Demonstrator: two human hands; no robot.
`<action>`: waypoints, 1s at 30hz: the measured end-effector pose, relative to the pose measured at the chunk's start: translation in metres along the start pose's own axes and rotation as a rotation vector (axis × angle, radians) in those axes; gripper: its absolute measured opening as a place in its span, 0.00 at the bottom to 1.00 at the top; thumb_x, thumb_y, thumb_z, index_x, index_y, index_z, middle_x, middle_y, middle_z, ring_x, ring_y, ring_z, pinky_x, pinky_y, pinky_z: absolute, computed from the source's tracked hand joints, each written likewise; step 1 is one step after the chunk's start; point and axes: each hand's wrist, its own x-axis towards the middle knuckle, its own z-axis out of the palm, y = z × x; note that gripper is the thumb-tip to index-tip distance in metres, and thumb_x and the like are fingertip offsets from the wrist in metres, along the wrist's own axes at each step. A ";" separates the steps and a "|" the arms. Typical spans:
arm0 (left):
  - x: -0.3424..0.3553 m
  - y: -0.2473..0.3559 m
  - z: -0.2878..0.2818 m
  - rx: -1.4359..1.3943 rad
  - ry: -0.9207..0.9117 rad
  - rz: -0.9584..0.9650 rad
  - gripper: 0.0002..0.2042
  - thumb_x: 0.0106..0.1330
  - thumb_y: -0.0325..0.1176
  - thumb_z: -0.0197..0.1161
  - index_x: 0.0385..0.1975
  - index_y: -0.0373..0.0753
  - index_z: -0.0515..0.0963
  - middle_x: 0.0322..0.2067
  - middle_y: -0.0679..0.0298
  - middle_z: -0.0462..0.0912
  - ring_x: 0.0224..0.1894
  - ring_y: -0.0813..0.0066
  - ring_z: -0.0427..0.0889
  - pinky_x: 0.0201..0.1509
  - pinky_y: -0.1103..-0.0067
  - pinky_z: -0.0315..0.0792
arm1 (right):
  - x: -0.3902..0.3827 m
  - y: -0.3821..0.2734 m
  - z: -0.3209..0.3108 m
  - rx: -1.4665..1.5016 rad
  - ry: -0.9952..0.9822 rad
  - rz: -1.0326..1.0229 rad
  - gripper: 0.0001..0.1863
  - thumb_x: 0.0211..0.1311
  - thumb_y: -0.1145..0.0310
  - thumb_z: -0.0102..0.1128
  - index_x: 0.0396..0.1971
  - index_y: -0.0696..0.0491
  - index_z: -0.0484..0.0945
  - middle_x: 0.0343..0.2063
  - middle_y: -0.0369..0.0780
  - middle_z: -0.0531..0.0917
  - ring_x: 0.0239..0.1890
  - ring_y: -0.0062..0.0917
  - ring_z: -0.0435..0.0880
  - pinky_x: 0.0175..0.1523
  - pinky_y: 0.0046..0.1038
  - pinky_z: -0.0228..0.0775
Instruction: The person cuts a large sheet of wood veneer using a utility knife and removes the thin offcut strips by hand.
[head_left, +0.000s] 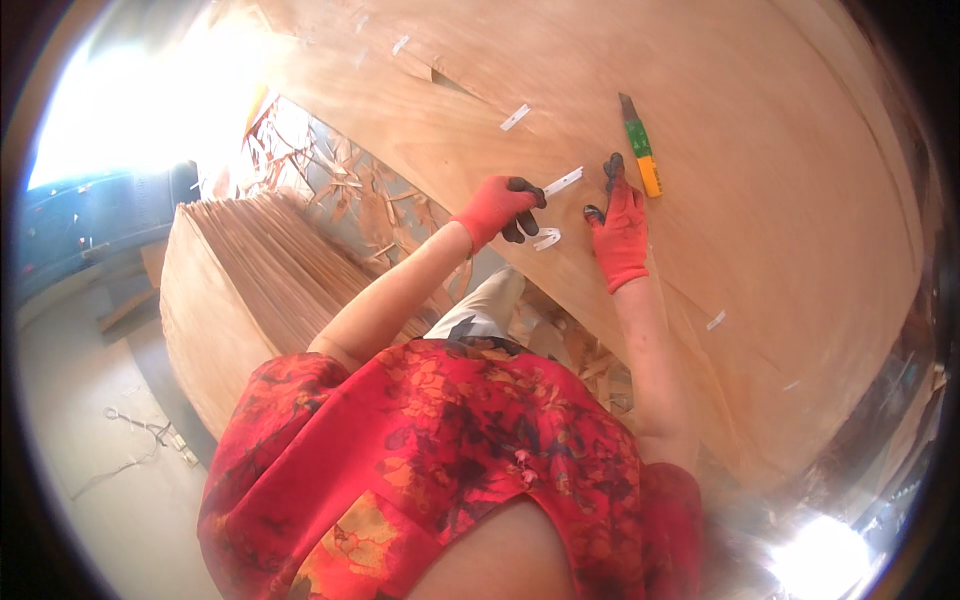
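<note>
Currently, the left hand (pixel 503 207) pinches a white tape strip (pixel 564 181) between closed fingertips, above the wood sheet (pixel 760 150). The right hand (pixel 621 228), thumb well apart from its extended fingers, grips nothing, just beside the knife (pixel 641 145). A curled tape piece (pixel 547 239) shows near the left fingers.

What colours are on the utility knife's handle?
The utility knife's handle is green toward the blade, yellow toward the butt; head view.

Gloves (pixel 622 240): red is worn, with black at the fingertips (pixel 614 168).
Shirt (pixel 480 430): red, printed with orange and dark flowers.
Sleeves (pixel 673 515): cut short, well behind the fingertips.
Trousers (pixel 487 308): pale.
</note>
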 end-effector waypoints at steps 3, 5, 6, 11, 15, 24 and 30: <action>-0.003 0.025 -0.004 0.036 -0.049 0.032 0.13 0.68 0.38 0.62 0.44 0.36 0.84 0.22 0.57 0.86 0.16 0.74 0.81 0.18 0.81 0.70 | 0.001 -0.001 0.000 -0.024 0.004 -0.004 0.53 0.50 0.78 0.73 0.76 0.51 0.54 0.63 0.41 0.77 0.58 0.40 0.74 0.64 0.37 0.69; -0.004 0.049 -0.002 0.056 -0.072 0.095 0.13 0.69 0.39 0.63 0.44 0.36 0.84 0.22 0.57 0.86 0.16 0.75 0.81 0.18 0.82 0.70 | 0.000 0.000 0.002 -0.050 0.039 -0.038 0.53 0.50 0.77 0.74 0.76 0.51 0.54 0.62 0.40 0.77 0.57 0.40 0.75 0.63 0.37 0.70; -0.008 0.067 0.004 0.039 -0.091 0.127 0.13 0.69 0.39 0.63 0.43 0.36 0.84 0.22 0.57 0.86 0.16 0.74 0.81 0.18 0.81 0.70 | 0.000 0.002 0.003 -0.068 0.057 -0.049 0.53 0.50 0.77 0.74 0.76 0.51 0.54 0.61 0.40 0.77 0.57 0.40 0.75 0.62 0.37 0.70; 0.004 0.076 0.013 -0.043 -0.114 0.178 0.16 0.71 0.42 0.64 0.45 0.35 0.84 0.24 0.57 0.86 0.19 0.74 0.83 0.19 0.81 0.71 | -0.001 0.000 0.004 -0.045 0.066 -0.041 0.53 0.49 0.77 0.74 0.76 0.52 0.54 0.59 0.41 0.78 0.56 0.40 0.76 0.61 0.37 0.72; 0.025 0.014 0.010 -0.130 -0.034 0.060 0.16 0.70 0.41 0.65 0.46 0.34 0.84 0.26 0.57 0.86 0.22 0.72 0.85 0.22 0.79 0.76 | -0.002 0.001 0.005 -0.020 0.079 -0.050 0.52 0.51 0.77 0.73 0.76 0.52 0.54 0.58 0.42 0.78 0.56 0.41 0.75 0.61 0.38 0.71; 0.022 -0.026 0.001 -0.293 -0.033 0.006 0.14 0.70 0.37 0.63 0.45 0.31 0.83 0.25 0.56 0.85 0.21 0.69 0.84 0.24 0.76 0.80 | 0.001 0.002 0.000 -0.096 -0.022 -0.086 0.49 0.52 0.76 0.70 0.76 0.51 0.56 0.58 0.43 0.77 0.54 0.44 0.74 0.61 0.40 0.69; 0.026 -0.031 0.003 -0.340 -0.004 0.029 0.14 0.69 0.36 0.63 0.44 0.30 0.83 0.25 0.55 0.86 0.20 0.68 0.84 0.24 0.76 0.81 | 0.008 0.004 0.002 -0.356 -0.045 -0.299 0.39 0.58 0.73 0.62 0.72 0.43 0.66 0.68 0.34 0.73 0.57 0.36 0.74 0.57 0.39 0.71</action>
